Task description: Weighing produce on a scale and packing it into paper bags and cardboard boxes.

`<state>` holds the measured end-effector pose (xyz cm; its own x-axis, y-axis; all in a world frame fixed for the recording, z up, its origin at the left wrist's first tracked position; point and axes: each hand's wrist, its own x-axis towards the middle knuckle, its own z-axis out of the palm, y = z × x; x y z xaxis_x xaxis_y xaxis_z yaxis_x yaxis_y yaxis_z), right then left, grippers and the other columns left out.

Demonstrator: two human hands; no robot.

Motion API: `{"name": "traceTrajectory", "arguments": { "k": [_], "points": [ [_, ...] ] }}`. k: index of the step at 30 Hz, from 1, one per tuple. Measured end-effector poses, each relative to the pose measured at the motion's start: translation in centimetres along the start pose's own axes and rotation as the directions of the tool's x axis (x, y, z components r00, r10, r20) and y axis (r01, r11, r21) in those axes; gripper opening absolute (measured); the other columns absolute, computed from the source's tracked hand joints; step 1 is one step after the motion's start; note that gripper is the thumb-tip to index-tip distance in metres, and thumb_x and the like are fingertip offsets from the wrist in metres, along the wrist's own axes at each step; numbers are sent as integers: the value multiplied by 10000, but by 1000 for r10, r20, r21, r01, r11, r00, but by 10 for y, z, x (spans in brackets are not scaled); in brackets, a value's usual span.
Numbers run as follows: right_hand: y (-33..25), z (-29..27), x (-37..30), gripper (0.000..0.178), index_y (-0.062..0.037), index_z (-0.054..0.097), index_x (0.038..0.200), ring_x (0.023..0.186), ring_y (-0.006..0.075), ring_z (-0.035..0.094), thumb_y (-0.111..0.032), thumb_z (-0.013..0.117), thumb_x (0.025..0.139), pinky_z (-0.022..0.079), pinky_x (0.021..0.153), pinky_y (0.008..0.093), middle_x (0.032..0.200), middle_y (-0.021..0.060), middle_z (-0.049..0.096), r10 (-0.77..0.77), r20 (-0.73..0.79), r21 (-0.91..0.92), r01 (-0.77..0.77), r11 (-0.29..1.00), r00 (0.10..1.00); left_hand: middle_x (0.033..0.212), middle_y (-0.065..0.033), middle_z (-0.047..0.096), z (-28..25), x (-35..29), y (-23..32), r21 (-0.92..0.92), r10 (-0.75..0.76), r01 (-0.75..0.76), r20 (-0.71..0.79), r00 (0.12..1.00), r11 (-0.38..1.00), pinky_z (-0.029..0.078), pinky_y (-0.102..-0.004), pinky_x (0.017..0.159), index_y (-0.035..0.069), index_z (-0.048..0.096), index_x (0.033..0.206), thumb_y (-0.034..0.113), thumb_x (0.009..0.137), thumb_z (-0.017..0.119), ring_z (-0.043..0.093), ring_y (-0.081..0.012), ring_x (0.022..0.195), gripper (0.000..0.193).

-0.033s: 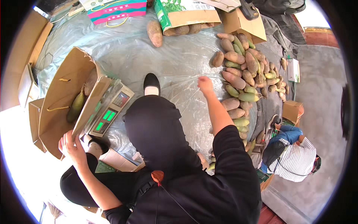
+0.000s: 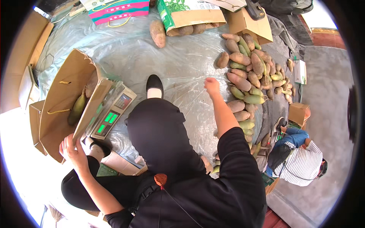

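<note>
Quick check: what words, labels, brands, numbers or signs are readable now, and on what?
I won't copy printed wording; locations only.
Pink-and-teal box: white characters on pink bands.
Green-and-white box: lettering on its white part.
Scale: lit green displays; figures too small to read.
White box, far right: any print too small.
Open carton at the left hand: no lettering visible.

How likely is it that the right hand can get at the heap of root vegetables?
Probably yes: the right hand is just to the left of the heap of root vegetables, and only plastic sheeting shows between them.
</note>
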<state>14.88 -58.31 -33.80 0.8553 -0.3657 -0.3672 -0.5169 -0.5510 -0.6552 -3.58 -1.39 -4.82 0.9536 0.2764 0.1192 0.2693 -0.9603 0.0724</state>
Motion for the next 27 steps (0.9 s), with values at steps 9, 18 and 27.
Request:
{"name": "traceTrajectory", "arguments": {
  "k": [9, 18, 27],
  "points": [
    [72, -71, 113, 535, -61, 531, 1220, 743, 180, 565, -234, 755, 766, 452, 559, 366, 960, 65, 616, 277, -288, 167, -237, 957, 916, 892, -88, 617, 7, 3, 5, -30, -22, 22, -14, 1000, 999, 376, -412, 925, 50, 595, 984, 54, 806, 651, 564, -282, 930, 186],
    [78, -93, 182, 661, -49, 486, 1234, 650, 201, 538, -273, 814, 705, 417, 474, 350, 909, 87, 592, 310, -451, 190, -249, 950, 837, 908, -98, 620, 4, 14, 22, -31, -142, 144, 64, 988, 989, 393, -401, 899, 44, 612, 938, 24, 800, 638, 561, -294, 942, 141],
    [30, -81, 185, 431, -78, 599, 1049, 709, 234, 524, -292, 806, 736, 422, 537, 336, 920, 86, 580, 609, -153, 448, -494, 745, 778, 857, -99, 624, -16, 33, 33, -32, -163, 169, 138, 977, 985, 401, -389, 871, 33, 603, 854, 14, 734, 630, 575, -301, 871, 124]
  ]
}}
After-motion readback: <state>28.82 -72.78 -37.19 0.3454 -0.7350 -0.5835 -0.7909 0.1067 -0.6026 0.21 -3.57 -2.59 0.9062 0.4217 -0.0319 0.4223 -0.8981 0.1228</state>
